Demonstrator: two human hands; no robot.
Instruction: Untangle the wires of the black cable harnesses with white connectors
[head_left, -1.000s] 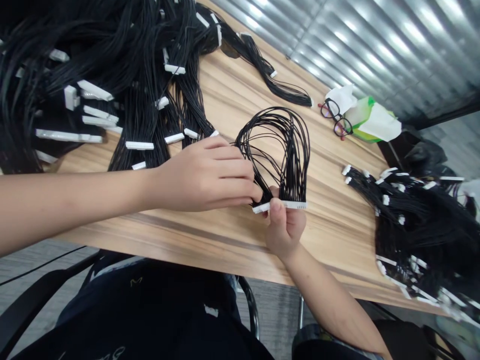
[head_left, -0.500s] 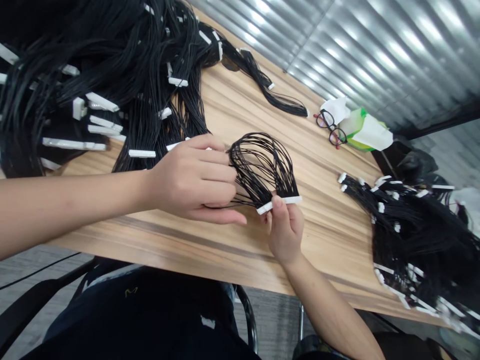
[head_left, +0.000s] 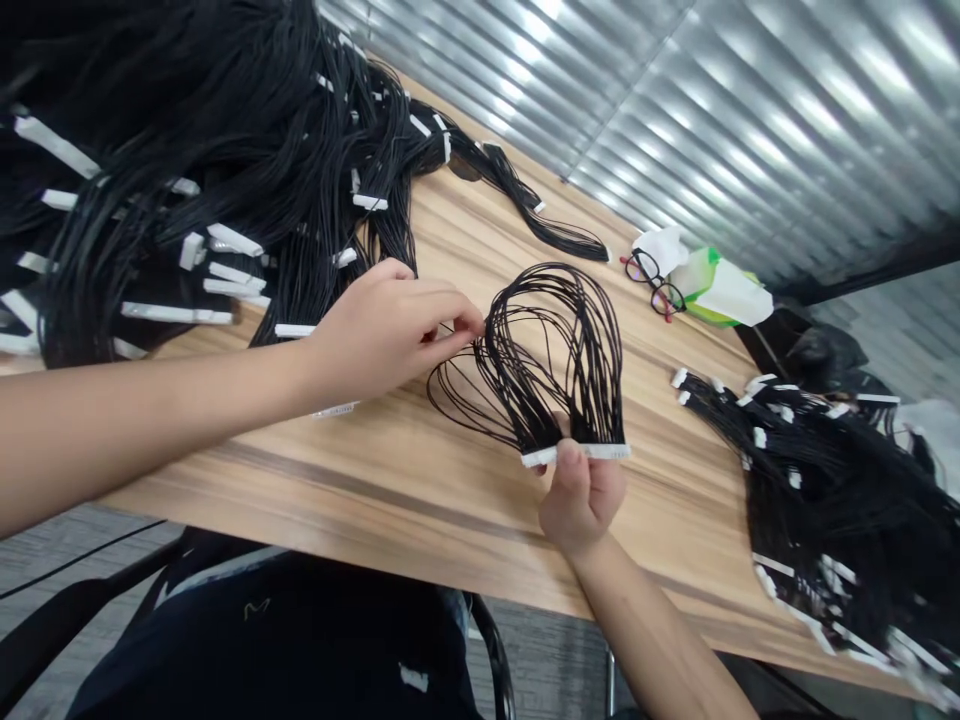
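- Two heaps of black wire harnesses with white connectors (head_left: 225, 170) lie on the wood-grain tabletop (head_left: 675, 480), one to the left of the held wire harness (head_left: 596, 385) and a second heap (head_left: 817, 480) to its right.
- That held wire harness fans up in loops above the tabletop, its ends gathered into a white connector (head_left: 577, 453).
- The right hand (head_left: 581, 500) is below the harness, thumb and fingers clamped on that connector.
- The left hand (head_left: 390, 335) is to the harness's left, fingertips (head_left: 469, 322) pressed together at the loops' edge; whether they pinch a strand is hard to tell.
- Eyeglasses (head_left: 652, 283) sit beyond the harness, just beside a green-and-white packet (head_left: 720, 290).
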